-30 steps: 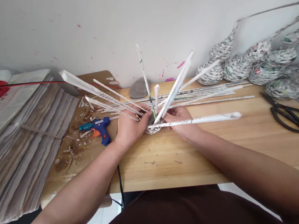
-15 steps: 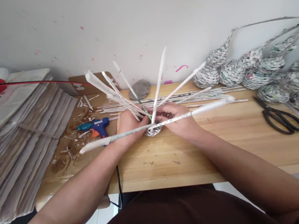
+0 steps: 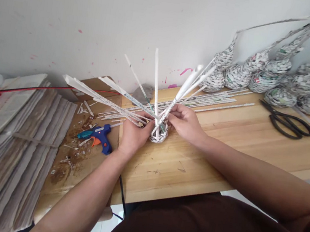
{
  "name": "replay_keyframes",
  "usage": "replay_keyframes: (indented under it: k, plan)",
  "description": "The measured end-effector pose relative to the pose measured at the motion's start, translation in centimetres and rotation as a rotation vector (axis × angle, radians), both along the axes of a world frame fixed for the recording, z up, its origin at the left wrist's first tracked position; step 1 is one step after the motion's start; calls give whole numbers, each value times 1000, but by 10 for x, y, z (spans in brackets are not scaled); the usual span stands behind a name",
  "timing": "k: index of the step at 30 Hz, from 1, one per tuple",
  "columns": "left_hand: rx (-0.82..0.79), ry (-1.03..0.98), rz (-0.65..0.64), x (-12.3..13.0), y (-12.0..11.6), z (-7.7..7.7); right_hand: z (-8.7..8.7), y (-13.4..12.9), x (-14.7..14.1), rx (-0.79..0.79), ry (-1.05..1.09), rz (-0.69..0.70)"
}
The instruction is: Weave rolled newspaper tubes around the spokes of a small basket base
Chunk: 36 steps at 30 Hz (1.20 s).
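Between my hands a small woven paper basket base (image 3: 158, 135) rests on the wooden table, with several rolled paper tubes (image 3: 157, 78) fanning upward and outward from it. My left hand (image 3: 137, 132) is closed round its left side, thumb at the weave and fingers partly behind the tubes. At the right side, the bent fingers of my right hand (image 3: 184, 122) pinch near the foot of the tubes; the fingertips are partly hidden. A thick white tube (image 3: 186, 84) leans up to the right, close to my right hand.
Loose paper tubes (image 3: 217, 100) lie behind the basket. Black scissors (image 3: 286, 123) and woven gourd-shaped pieces (image 3: 264, 75) sit to the right. On the left are a blue glue gun (image 3: 101, 136) on scrap-strewn cardboard (image 3: 78, 166) and a tied newspaper stack (image 3: 17, 150).
The long tube that crossed diagonally in front of the basket now points up to the right. My right hand has shifted slightly, and the other tubes have turned a little.
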<state>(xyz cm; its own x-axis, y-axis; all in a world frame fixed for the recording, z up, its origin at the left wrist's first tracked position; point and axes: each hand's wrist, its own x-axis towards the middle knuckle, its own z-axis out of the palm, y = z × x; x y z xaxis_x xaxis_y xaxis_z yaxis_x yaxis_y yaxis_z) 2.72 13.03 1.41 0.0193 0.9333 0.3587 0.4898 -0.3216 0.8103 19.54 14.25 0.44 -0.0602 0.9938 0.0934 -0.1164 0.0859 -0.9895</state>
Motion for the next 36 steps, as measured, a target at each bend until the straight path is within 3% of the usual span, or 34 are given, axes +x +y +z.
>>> replay_keyframes:
  k: [6, 12, 15, 20, 29, 36]
  plan:
    - [8, 30, 28, 1, -2, 4, -3, -2, 0, 58, -101, -96]
    - [63, 145, 48, -2, -3, 4, -4, -8, -3, 96, -137, 0]
    - [125, 283, 61, -3, -4, 4, 0, -13, -6, 85, -95, 39]
    - [208, 508, 48, -3, -7, 5, -1, -17, -8, 63, -114, -15]
    - [102, 293, -50, -4, -7, 6, -9, -18, -12, 38, -18, -34]
    - [123, 224, 13, -4, -5, 0, -9, -18, -16, -14, 34, -25]
